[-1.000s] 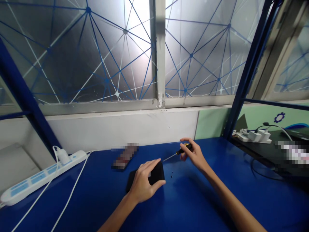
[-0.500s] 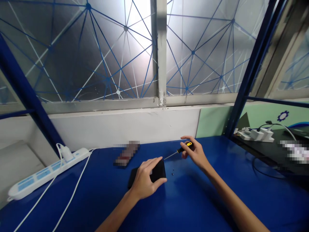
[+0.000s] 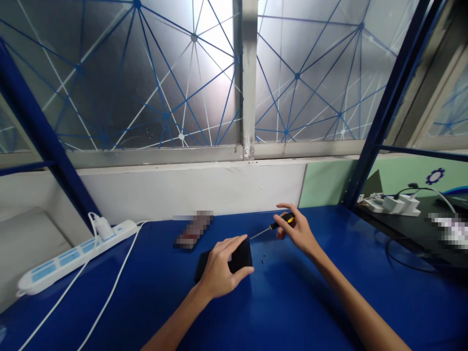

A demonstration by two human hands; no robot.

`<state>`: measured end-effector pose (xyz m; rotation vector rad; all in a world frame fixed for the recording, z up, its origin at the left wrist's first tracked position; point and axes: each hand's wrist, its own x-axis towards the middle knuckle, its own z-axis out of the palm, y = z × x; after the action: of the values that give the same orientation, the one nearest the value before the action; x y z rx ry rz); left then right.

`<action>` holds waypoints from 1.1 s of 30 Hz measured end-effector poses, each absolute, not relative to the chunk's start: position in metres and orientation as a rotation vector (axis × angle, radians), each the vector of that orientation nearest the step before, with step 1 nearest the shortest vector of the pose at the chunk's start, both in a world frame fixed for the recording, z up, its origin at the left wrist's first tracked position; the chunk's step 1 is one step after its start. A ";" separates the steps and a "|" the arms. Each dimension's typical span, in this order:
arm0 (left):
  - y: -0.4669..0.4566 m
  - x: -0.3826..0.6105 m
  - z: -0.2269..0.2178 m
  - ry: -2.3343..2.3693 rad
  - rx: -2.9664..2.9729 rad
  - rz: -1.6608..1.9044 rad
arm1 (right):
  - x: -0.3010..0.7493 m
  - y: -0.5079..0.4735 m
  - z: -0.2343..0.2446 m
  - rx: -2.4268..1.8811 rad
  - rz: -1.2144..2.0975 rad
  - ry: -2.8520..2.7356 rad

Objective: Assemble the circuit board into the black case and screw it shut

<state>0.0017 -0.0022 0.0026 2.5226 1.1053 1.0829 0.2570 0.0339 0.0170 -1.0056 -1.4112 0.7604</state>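
- The left hand [image 3: 219, 274] grips a flat black box [image 3: 241, 257] on the blue table [image 3: 292, 307].
- The right hand [image 3: 299, 230] pinches a thin screwdriver with a black-and-yellow handle [image 3: 271, 227], just right of the box.
- Near the box lie tiny dark screws [image 3: 262, 261].

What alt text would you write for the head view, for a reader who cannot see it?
A person's left hand grips a flat black rectangular device on a blue table while the right hand holds a screwdriver with a black and yellow handle, its tip near the device's far edge. A white power strip lies far left.
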 end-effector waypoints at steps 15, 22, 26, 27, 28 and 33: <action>-0.001 0.000 0.005 1.102 2.482 1.121 | 0.254 0.031 0.019 -0.877 0.870 -1.389; -0.002 0.000 0.003 1.094 2.486 1.112 | 0.253 0.031 0.018 -0.976 0.724 -1.359; -0.001 -0.001 0.002 1.100 2.493 1.102 | 0.251 0.030 0.017 -1.044 0.669 -1.371; 0.000 -0.001 0.002 1.106 2.493 1.103 | 0.251 0.031 0.017 -1.007 0.729 -1.374; 0.001 -0.001 0.002 1.112 2.494 1.104 | 0.252 0.031 0.018 -0.958 0.803 -1.374; 0.001 -0.002 0.001 1.121 2.503 1.103 | 0.255 0.035 0.017 -0.870 0.935 -1.344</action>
<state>-0.0016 0.0015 0.0010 2.5032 1.1209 1.1025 0.2549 0.0347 0.0171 -0.8697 -1.3435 0.9355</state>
